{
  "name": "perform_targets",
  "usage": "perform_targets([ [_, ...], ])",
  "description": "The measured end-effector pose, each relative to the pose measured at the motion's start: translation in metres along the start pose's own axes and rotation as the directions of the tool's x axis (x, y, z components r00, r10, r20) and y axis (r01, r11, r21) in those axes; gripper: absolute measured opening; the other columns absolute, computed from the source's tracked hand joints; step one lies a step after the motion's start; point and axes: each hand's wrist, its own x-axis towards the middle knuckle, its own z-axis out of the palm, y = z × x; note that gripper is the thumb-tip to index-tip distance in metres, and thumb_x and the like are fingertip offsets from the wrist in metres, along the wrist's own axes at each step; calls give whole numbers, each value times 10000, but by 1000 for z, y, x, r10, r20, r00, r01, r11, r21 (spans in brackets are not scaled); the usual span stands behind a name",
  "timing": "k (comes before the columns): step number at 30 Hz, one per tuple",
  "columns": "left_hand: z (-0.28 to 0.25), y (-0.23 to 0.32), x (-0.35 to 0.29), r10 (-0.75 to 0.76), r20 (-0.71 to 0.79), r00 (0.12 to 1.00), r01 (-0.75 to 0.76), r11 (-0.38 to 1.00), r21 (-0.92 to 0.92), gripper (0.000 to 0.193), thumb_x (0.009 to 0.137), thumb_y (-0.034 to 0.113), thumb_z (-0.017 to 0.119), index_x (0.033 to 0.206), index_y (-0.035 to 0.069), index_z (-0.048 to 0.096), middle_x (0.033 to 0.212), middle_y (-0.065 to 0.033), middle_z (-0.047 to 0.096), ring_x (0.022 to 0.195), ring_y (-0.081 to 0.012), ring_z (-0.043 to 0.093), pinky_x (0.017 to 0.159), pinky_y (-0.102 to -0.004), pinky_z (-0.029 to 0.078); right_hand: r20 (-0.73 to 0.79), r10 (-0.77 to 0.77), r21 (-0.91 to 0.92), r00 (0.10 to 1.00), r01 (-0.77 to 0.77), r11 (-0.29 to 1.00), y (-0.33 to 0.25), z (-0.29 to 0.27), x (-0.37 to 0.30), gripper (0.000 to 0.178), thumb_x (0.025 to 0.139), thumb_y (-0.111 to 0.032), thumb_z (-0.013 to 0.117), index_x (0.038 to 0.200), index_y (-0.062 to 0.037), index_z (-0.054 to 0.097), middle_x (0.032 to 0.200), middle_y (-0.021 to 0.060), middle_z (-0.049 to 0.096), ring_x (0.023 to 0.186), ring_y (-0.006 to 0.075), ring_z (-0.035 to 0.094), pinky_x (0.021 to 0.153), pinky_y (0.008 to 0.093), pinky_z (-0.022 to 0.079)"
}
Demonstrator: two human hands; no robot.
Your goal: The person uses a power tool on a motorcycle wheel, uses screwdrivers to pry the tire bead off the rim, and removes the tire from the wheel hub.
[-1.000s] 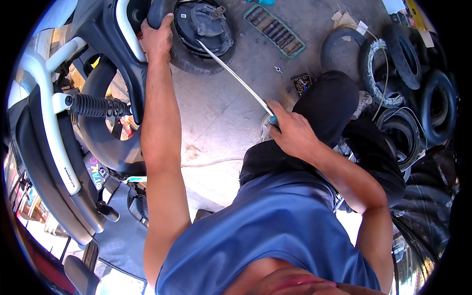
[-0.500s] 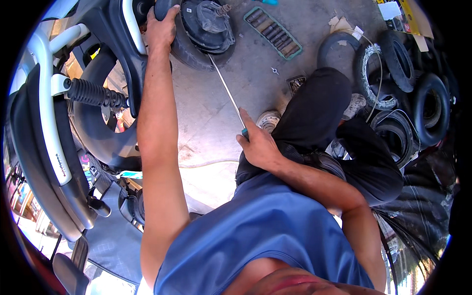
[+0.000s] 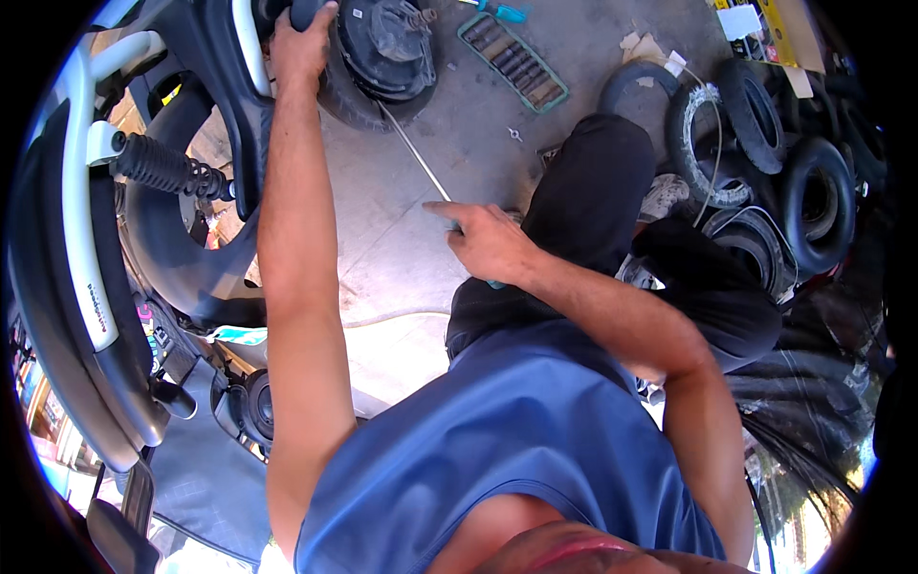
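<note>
A wheel (image 3: 387, 57) with a black tyre and a dark hub lies on the floor at the upper left. My left hand (image 3: 302, 48) grips the left side of its tyre. A long screwdriver (image 3: 413, 148) slants between the wheel and me, its tip at the near edge where hub and tyre meet. My right hand (image 3: 486, 239) is closed over its handle, with the index finger stretched out along the shaft side. Most of the handle is hidden under that hand; a bit of teal shows below the palm.
A green tray of sockets (image 3: 513, 62) lies right of the wheel, near a teal-handled tool (image 3: 504, 11). Several loose tyres (image 3: 818, 206) are piled at the right. A scooter frame with a shock absorber (image 3: 167, 167) stands close on the left. My bent knee (image 3: 602, 182) rises right of centre.
My right hand has shifted a little left and lower in the picture, turning over the handle with its index finger now pointing left. The whole view has shifted slightly; the left hand stays on the tyre.
</note>
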Motion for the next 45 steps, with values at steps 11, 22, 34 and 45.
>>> perform_targets([
  [11,-2,-23,6,158,50,986,-162,983,89,989,735,402,864,1478,-84,429,1353,-279,605,1215,-347,629,1017,-401,508,-52,-189,-891,981,40,452,-13,-115,-9,469,866,-111,663,1311,-22,548,845,133,710,815,271,753,697,379,602],
  [22,10,-42,21,168,22,986,-169,983,74,1003,722,457,838,1456,-102,445,1337,-329,611,1234,-434,619,1068,-427,474,276,-442,-936,854,343,76,77,-244,82,355,919,-123,582,1271,-135,629,830,73,739,876,264,749,745,393,589],
  [34,3,-19,-7,299,39,953,-301,936,179,968,742,415,826,1463,-112,452,1400,-312,571,1286,-389,587,1082,-403,458,392,-602,-894,696,442,-71,-16,-211,53,241,858,-99,668,1096,-67,658,867,65,713,853,253,737,728,377,597],
  [45,4,-6,-3,233,39,972,-236,945,225,957,730,448,820,1430,-117,490,1336,-320,617,1235,-406,624,1066,-415,475,122,-425,-978,897,182,105,-21,-183,9,366,866,-97,653,1223,-29,605,892,129,714,802,286,744,667,369,582],
])
